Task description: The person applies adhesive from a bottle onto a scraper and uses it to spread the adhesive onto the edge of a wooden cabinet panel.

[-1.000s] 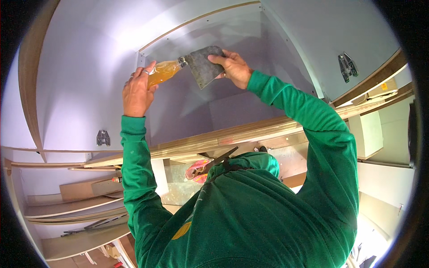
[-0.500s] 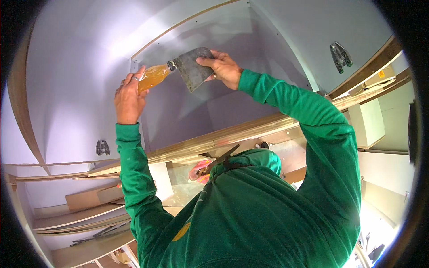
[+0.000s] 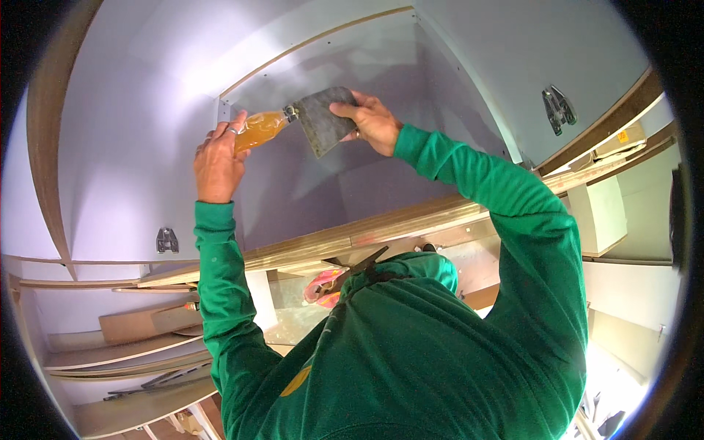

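Left hand (image 3: pixel 218 158) clamped on bottle (image 3: pixel 260 130), nozzle at cloth (image 3: pixel 325 119) pinched by right hand (image 3: pixel 374 121); wetting underway, panel (image 3: pixel 330 183) unwiped.

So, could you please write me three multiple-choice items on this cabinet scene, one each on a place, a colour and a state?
1. Where is the grey rag?
A. on a lower shelf
B. against the cabinet's inner panel
C. on the floor

2. What colour is the liquid in the bottle?
A. amber
B. blue
C. clear

3. What is the left hand doing?
A. hanging empty
B. gripping a hinge
C. holding the bottle, nozzle at the rag

B: the right hand presses it there.
A: it shows orange-gold.
C: fingers wrap the bottle.
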`<state>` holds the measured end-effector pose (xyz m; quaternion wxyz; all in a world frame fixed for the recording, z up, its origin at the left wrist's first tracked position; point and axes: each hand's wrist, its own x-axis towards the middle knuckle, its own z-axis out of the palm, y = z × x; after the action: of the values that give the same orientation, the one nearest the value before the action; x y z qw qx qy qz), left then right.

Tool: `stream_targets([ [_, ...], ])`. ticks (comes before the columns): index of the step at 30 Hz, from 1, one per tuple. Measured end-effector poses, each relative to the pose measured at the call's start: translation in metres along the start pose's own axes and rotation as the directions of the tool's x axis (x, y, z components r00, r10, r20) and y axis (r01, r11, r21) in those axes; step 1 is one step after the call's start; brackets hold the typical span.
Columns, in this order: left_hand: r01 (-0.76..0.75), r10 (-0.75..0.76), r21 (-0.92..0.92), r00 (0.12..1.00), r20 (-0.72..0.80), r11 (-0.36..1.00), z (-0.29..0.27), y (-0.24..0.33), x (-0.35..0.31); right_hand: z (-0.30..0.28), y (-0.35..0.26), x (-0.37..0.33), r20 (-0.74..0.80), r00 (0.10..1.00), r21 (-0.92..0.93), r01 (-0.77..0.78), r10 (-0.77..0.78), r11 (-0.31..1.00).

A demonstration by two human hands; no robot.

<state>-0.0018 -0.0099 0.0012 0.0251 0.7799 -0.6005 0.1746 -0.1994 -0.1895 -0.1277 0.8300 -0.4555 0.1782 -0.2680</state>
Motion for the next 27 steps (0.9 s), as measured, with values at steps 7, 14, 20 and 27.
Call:
stream_targets([
  [7, -0.004, 0.004, -0.008, 1.0, -0.002, 1.0, 0.003, 0.0, -0.001, 0.002, -0.002, -0.002, -0.005, 1.0, -0.033, -0.005, 0.005, 0.999],
  [14, -0.001, 0.003, 0.02, 0.997, -0.082, 1.0, 0.017, -0.005, -0.008, 0.0, -0.003, -0.004, 0.006, 1.0, -0.039, -0.016, 0.016, 0.999],
  [20, 0.016, -0.025, -0.068, 0.99, -0.137, 0.998, 0.019, -0.002, -0.022, 0.004, -0.006, -0.005, -0.015, 1.0, -0.028, -0.022, 0.022, 0.999],
  [27, 0.071, -0.102, -0.132, 0.965, -0.243, 0.989, 0.034, -0.003, -0.056, 0.039, -0.033, -0.021, 0.205, 0.978, -0.004, -0.031, 0.031, 1.0],
])
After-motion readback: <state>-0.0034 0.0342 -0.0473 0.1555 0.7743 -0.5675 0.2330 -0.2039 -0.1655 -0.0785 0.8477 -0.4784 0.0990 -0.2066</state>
